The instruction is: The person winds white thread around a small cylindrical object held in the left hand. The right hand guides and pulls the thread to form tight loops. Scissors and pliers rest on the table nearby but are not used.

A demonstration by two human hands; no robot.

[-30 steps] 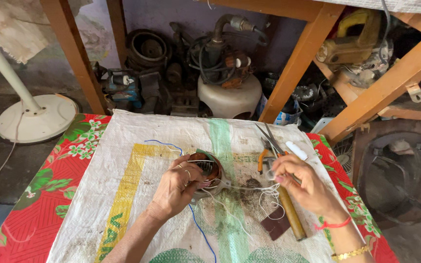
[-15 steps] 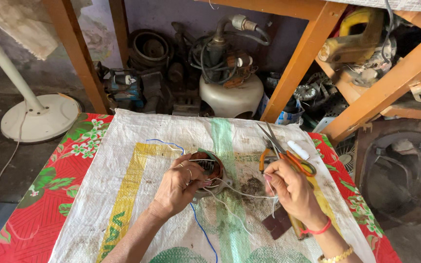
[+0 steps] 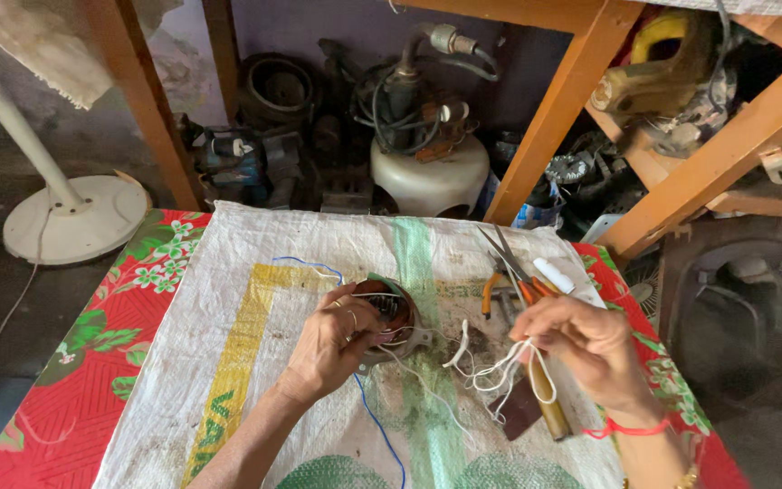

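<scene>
— What is the left hand (image 3: 332,344) doing, there at the centre of the frame?

— Its fingers (image 3: 362,324) are curled and closed around the rim of a small round motor stator (image 3: 393,312), holding it on the white woven sack (image 3: 255,299). The thumb side presses against the copper winding.

— And the right hand (image 3: 581,342)?

— It sits right of centre, fingertips (image 3: 536,335) pressed together, pinching a bunch of thin white threads (image 3: 500,371) that loop down and run back towards the stator. The other fingers are folded in loosely.

— What lies about them?

— Orange-handled pliers (image 3: 509,272) just above the right hand, with a white tube (image 3: 554,274) beside them. A wooden tool handle (image 3: 549,403) lies below the right hand, partly hidden by it. A blue wire (image 3: 382,430) trails from under the left hand towards the bottom edge. The red flowered cloth (image 3: 92,344) shows at the left, under the sack.
</scene>
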